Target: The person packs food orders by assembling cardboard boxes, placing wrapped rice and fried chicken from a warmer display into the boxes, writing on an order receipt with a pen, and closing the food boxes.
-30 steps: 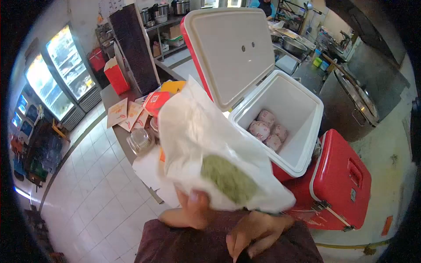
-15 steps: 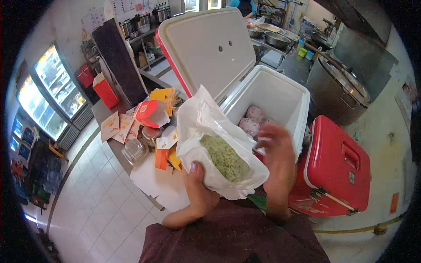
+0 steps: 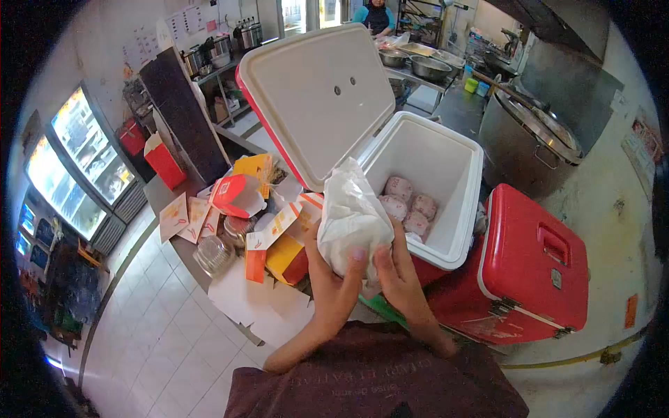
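Between both hands is a white plastic bag (image 3: pixel 357 216), bunched into a rounded bundle with its loose end pointing up and away. My left hand (image 3: pixel 334 279) wraps its left side, thumb across the front. On the other side my right hand (image 3: pixel 398 272) presses in, its thumb near the left one. Any contents are hidden by the folded plastic. Just beyond stands an open cooler box (image 3: pixel 446 157) with a white interior. Several pink-and-white wrapped bundles (image 3: pixel 416 223) lie at its bottom.
The cooler's lid (image 3: pixel 313 97) leans up at its left. A closed red cooler (image 3: pixel 536 265) stands right. Orange and yellow cartons (image 3: pixel 286 258) and a clear plastic cup (image 3: pixel 212 256) crowd the table's left. A large metal pot (image 3: pixel 529 132) and a person (image 3: pixel 376 17) are farther back.
The bag was spread open, showing pale green grains in it; now it is folded closed. My right hand has come from beside the cooler onto the bag. More wrapped bundles show in the cooler.
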A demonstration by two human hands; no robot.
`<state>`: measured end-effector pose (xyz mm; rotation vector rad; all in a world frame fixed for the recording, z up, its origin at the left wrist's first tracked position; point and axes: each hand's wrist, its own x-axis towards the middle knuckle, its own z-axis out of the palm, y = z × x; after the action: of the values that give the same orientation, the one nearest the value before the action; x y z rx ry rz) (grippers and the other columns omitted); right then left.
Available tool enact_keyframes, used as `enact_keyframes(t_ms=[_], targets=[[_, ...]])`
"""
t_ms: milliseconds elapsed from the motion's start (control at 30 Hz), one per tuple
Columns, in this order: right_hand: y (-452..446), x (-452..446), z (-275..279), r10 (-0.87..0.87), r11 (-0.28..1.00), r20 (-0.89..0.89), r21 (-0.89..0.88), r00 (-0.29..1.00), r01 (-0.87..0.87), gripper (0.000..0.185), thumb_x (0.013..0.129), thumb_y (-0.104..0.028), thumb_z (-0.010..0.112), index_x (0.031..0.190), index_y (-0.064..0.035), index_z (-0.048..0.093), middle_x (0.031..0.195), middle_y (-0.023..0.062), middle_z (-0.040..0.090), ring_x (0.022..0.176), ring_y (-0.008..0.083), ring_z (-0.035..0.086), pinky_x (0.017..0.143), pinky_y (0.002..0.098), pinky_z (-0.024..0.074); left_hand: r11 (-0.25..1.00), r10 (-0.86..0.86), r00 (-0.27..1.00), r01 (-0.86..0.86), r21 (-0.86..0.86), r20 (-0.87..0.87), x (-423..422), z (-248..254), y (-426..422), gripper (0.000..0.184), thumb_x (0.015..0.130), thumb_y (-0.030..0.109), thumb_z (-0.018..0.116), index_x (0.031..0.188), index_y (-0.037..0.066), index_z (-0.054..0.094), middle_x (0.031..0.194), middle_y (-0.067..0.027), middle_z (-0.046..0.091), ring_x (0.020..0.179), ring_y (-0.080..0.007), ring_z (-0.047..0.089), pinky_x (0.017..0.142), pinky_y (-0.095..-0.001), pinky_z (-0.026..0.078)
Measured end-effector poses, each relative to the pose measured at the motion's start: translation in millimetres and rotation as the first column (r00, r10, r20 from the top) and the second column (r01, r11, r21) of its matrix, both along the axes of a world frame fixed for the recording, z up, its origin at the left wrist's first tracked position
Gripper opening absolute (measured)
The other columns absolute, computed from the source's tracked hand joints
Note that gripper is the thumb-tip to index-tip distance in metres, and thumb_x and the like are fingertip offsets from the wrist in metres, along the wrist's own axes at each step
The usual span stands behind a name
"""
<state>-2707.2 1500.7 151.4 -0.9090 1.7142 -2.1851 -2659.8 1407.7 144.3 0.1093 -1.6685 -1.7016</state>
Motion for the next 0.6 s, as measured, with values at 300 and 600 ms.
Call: enact_keyframes(t_ms=[300, 600], targets=[[-4, -4, -15, -0.107, 0.982, 0.052, -0.150, 0.993, 0.114, 0.049, 0.089, -0.023, 0.051, 0.128, 0.0006, 0.034, 0.118, 0.0105, 0.046, 0.108, 0.0150, 0.043, 0.091, 0.0280, 0.0357, 0.952, -0.185, 0.969, 0.135, 0.276, 0.165, -2, -7, -3, 0.051, 0.084, 0.017, 0.059, 0.123, -0.003, 0.033, 0.114, -0.0135, 0.049, 0.102, -0.0184, 0.050, 0.088, -0.0305, 0.040], [0, 0, -23, 0.026, 0.975, 0.270, -0.222, 0.963, 0.036, 0.046, 0.089, -0.018, 0.051, 0.127, 0.0020, 0.033, 0.112, 0.0081, 0.051, 0.099, 0.0109, 0.050, 0.085, 0.0243, 0.0409, 0.930, -0.182, 0.954, 0.088, 0.358, 0.238, 6, -10, -5, 0.046, 0.087, 0.025, 0.054, 0.122, -0.001, 0.040, 0.113, -0.0115, 0.052, 0.101, -0.0164, 0.050, 0.086, -0.0289, 0.041]])
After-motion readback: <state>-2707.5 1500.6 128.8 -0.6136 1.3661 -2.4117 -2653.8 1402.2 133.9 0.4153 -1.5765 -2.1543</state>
